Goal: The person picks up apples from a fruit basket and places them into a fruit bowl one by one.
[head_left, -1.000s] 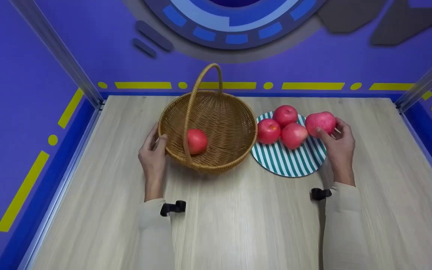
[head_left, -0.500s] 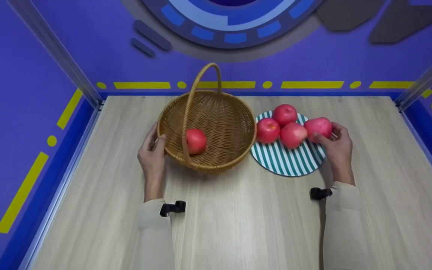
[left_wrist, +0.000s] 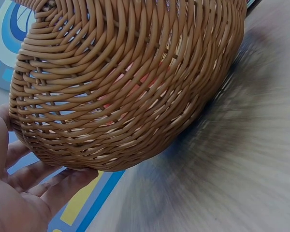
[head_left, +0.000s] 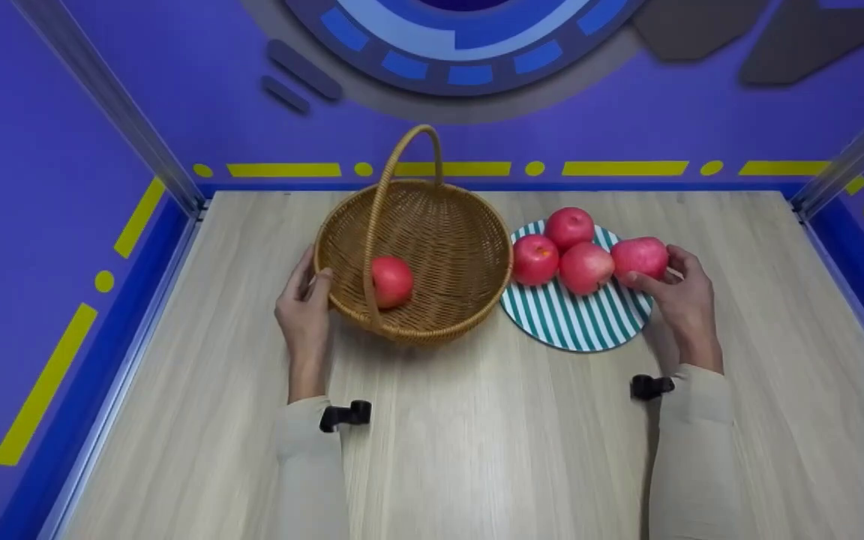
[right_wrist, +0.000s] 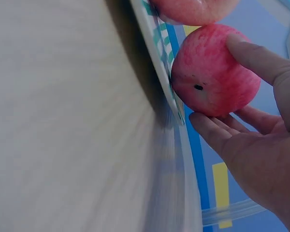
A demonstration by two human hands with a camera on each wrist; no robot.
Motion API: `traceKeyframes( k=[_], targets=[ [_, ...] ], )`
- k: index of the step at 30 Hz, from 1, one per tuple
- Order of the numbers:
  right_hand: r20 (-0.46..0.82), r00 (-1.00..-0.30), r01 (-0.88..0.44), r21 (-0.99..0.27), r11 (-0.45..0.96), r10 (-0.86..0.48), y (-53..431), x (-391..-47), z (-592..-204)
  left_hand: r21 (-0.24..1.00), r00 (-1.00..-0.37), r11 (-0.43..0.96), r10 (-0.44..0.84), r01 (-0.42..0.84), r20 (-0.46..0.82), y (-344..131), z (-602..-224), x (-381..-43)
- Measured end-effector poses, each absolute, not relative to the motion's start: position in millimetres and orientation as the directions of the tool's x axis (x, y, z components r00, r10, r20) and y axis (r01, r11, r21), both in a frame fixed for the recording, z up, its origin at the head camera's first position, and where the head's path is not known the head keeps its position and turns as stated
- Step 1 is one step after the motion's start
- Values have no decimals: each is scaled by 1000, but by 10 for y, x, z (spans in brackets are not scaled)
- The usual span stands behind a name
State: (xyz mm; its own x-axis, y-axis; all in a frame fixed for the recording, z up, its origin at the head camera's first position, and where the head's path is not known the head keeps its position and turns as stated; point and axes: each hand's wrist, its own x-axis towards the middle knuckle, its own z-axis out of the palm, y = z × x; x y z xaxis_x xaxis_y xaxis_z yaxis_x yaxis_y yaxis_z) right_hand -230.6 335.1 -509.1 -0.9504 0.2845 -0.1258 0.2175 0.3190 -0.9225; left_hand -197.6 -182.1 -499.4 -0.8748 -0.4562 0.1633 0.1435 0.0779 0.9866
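Observation:
My left hand [head_left: 304, 311] grips the left rim of a brown wicker basket [head_left: 451, 247], thumb at the rim and fingers against the woven side [left_wrist: 121, 96]. Inside the basket, beside its tall handle, sits one red apple [head_left: 392, 282]. At the right edge of a round green-and-white striped plate [head_left: 574, 326], my right hand [head_left: 685, 300] holds a pinkish-red apple [head_left: 640, 258] between thumb and fingers. The right wrist view shows this apple [right_wrist: 215, 72] right at the plate's edge, thumb on its side and fingers under it. Three more apples [head_left: 586, 268] cluster on the plate.
Everything stands on a pale wood-grain table [head_left: 492, 442]. A blue-purple back wall [head_left: 199, 112] with yellow dashes closes off the far edge, and side panels [head_left: 19, 247] with metal posts flank it. The plate lies close against the basket's right side.
The right hand has lowered its apple onto the plate's right edge, then shifted slightly right, its wrist moving outward. The left hand and basket stay in place.

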Motion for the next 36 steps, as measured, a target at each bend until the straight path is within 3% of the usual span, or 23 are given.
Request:
traceKeyframes(
  k=[16, 36],
  targets=[
    [-137, -969, 211, -896, 391, 208, 3362, -2305, -5094, 990, -879, 59, -456, 125, 138, -1833, -5016, -1998],
    [-137, -964, 216, -903, 373, 227, 3396, -2285, -5051, 989, -880, 53, -452, 137, 146, -1815, -4994, -1982]
  ],
)
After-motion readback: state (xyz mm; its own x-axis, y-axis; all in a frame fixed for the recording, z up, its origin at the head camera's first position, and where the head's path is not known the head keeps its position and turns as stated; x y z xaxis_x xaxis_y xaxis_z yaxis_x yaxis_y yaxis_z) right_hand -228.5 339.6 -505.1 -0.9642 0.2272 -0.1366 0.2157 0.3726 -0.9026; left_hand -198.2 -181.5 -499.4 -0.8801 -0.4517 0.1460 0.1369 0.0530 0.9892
